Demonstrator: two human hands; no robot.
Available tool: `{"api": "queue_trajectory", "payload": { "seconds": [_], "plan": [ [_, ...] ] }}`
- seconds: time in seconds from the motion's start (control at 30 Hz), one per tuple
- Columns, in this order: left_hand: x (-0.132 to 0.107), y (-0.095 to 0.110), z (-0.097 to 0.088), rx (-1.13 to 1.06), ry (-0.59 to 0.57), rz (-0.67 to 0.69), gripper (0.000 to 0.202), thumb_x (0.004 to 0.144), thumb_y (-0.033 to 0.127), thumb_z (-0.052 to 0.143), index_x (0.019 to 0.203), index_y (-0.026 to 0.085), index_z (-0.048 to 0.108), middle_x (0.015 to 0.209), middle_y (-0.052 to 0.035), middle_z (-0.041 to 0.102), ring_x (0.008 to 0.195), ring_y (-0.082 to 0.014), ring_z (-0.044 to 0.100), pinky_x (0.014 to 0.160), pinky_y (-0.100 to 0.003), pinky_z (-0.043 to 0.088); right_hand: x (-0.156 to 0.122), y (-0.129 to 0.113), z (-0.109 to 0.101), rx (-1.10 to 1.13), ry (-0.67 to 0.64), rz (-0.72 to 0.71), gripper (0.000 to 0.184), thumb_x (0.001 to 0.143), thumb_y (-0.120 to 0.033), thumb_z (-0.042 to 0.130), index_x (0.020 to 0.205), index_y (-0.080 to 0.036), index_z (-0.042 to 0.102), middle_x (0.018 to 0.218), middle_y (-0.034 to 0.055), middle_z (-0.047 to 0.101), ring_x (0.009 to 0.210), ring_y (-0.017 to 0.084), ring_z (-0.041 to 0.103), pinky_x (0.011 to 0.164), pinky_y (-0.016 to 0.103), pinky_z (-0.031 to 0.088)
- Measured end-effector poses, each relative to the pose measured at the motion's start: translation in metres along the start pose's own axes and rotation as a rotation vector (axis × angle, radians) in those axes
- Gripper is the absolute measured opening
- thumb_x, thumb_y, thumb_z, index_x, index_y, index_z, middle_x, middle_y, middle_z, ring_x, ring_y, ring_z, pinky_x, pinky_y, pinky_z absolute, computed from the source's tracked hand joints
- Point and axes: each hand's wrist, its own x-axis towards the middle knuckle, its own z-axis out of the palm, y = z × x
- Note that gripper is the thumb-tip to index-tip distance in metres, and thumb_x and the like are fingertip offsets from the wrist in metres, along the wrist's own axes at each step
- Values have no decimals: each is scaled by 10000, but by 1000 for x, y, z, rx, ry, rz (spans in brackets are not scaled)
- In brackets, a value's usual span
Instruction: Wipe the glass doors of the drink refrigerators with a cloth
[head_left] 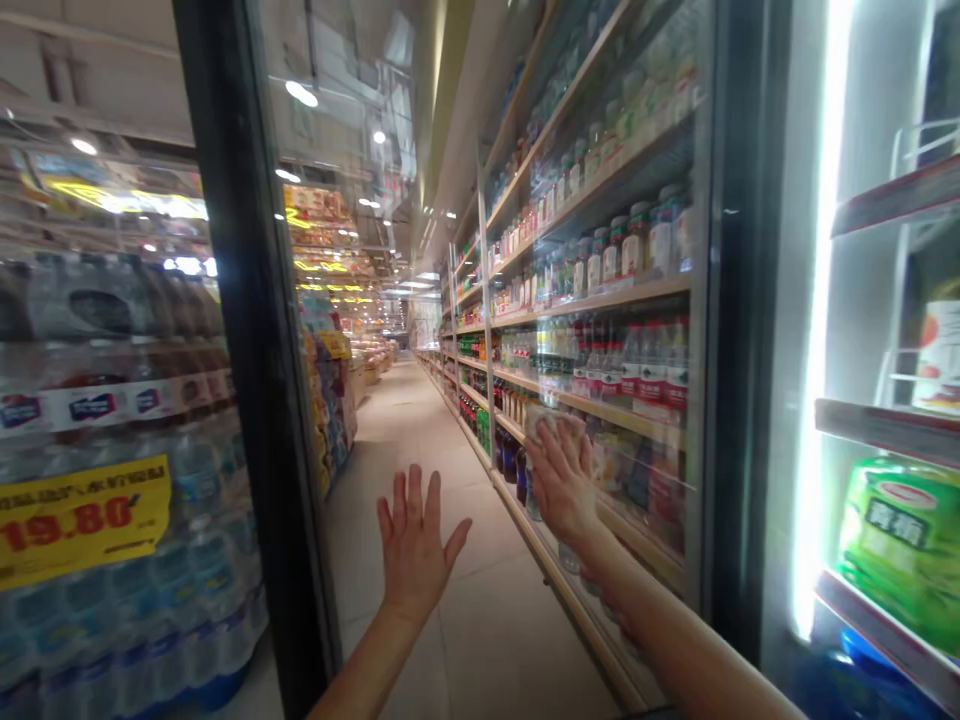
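A glass door [480,560] in a dark frame stands before me, with a store aisle visible through it. My left hand [414,545] is raised with fingers spread, palm toward the glass; it appears to rest on the pane and holds nothing. Further right and higher, my right hand [561,475] presses a pale crumpled cloth [574,422] against the glass, its fingers laid over it. Part of the cloth is hidden under the hand. A faint reflection of the right arm shows in the pane.
Left of the door frame [240,300] are stacked packs of bottled water [202,560] with a yellow price sign [82,520]. At right is a lit cooler with shelves [892,430] and a green drink pack [900,545]. Shelves of bottles [630,240] appear in the glass.
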Motion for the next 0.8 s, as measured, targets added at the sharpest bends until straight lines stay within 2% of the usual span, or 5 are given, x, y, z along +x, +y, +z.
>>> {"api": "queue_trajectory", "payload": {
  "seconds": [0.1,0.27,0.47,0.57,0.8],
  "plan": [
    [0,0,0,-6,12,9,718,847,448,476,1423,129,189,1462,-199,245,1380,-317,130,1070,-542,191,-4,27,-7,-30,27,20,540,860,-199,409,1388,-276,322,1390,64,439,1353,216,265,1104,503,133],
    [-1,1,1,-4,4,6,717,844,452,483,1421,137,198,1459,-192,260,1380,-317,131,1071,-544,193,-1,77,-13,-126,259,482,511,894,-262,371,1399,-200,318,1448,148,322,1346,302,264,1040,584,213],
    [1,1,-1,-12,31,19,720,845,430,489,1420,113,193,1458,-211,245,1380,-321,124,1069,-553,187,5,3,-2,10,11,14,478,861,-202,399,1335,-251,416,1355,73,477,1360,224,247,1105,496,144],
    [1,1,-1,-4,33,29,720,842,424,498,1418,112,200,1456,-213,248,1378,-327,128,1065,-557,196,2,11,-4,7,11,-49,466,851,-210,419,1313,-269,440,1338,61,496,1349,217,275,1108,493,141],
    [-1,3,-2,-30,11,5,742,823,400,540,1421,129,195,1447,-207,278,1378,-326,133,1063,-562,203,24,66,-9,-102,275,498,498,888,-275,339,1379,-195,358,1437,153,340,1352,303,251,1029,584,233]
  ]
}}
